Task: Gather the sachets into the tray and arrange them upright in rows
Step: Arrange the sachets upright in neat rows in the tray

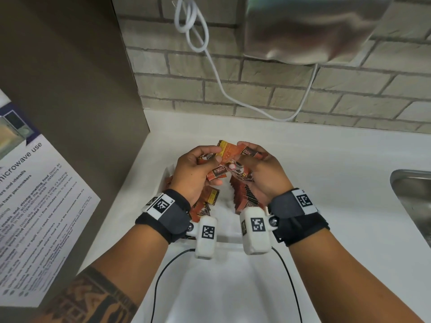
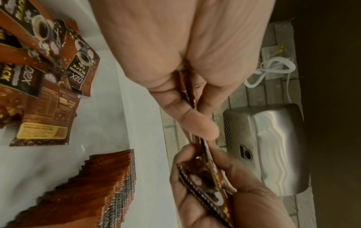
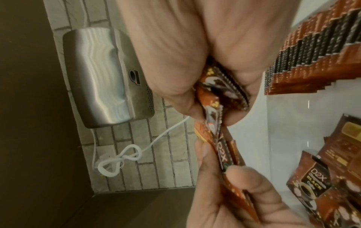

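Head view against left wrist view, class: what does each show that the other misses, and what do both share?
Only the head view shows the microwave-use notice, the sink rim and both wristbands with tagged cameras.

Only the left wrist view shows the print on the loose sachets, reading D2X Black, and the hand dryer's vent holes.

Both show the left hand and right hand, each with a grip on the held sachets, the upright row of sachets, the white tray and the knotted white cable.
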`<state>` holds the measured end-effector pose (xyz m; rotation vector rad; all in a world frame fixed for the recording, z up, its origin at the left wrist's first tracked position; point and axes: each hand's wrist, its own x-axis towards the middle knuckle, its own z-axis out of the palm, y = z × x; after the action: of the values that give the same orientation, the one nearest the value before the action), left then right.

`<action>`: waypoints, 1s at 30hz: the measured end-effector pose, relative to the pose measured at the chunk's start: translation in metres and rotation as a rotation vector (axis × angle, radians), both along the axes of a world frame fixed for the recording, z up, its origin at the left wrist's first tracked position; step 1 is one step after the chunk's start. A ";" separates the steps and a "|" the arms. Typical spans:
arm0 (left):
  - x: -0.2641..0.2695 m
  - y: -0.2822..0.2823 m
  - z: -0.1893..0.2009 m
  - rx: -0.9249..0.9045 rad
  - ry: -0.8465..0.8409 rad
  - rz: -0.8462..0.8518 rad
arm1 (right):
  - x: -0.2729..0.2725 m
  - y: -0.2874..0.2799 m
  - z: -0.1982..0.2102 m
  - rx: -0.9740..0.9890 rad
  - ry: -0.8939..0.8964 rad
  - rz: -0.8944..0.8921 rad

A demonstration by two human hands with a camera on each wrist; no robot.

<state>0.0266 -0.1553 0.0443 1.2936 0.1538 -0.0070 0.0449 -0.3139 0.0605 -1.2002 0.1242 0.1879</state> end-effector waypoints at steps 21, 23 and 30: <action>0.008 0.008 0.003 -0.159 0.113 -0.033 | -0.006 -0.001 -0.014 -1.033 -0.658 -0.028; 0.007 0.008 0.005 -0.166 0.107 -0.061 | -0.006 0.000 -0.018 -1.041 -0.665 -0.042; 0.005 0.013 0.003 0.017 0.032 -0.057 | -0.001 -0.012 -0.013 -0.835 -0.379 -0.111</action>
<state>0.0321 -0.1424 0.0477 1.3149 0.1445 -0.0753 0.0438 -0.3259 0.0474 -2.0302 -0.0763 -0.2195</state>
